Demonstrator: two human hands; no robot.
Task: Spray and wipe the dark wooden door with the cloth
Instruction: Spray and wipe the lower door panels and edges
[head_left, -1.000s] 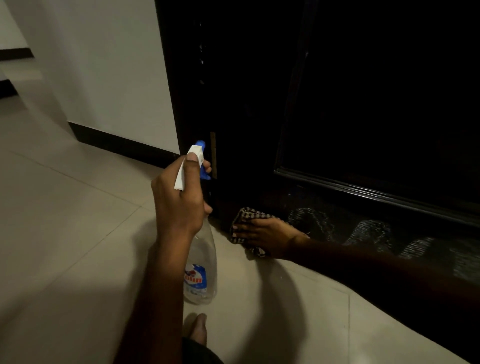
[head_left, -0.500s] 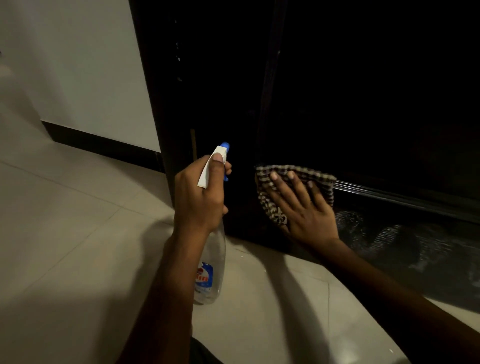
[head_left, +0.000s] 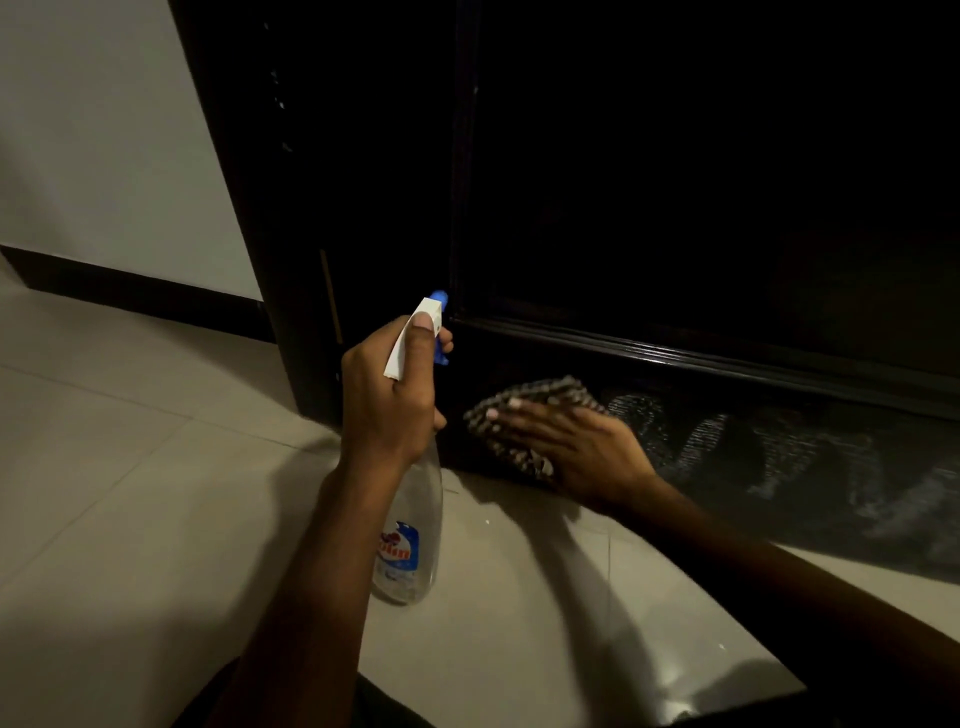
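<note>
The dark wooden door (head_left: 675, 182) fills the upper right, with a raised moulding above its bottom rail. My left hand (head_left: 387, 397) grips the neck of a clear spray bottle (head_left: 410, 540) with a white and blue trigger head, nozzle close to the door's lower left corner. My right hand (head_left: 576, 447) lies flat with straight fingers on a checked cloth (head_left: 524, 402), pressing it against the bottom rail just above the floor. Grey wet streaks show on the rail to the right of the cloth.
The door frame (head_left: 291, 260) stands left of the door, next to a white wall (head_left: 104, 130) with a dark skirting (head_left: 130, 296). Pale floor tiles (head_left: 130, 493) spread to the left and below. My dark clothing shows at the bottom edge.
My right hand with the cloth moved from the floor corner up to the moulding, then back down onto the bottom rail. The left hand kept the bottle nearly in place.
</note>
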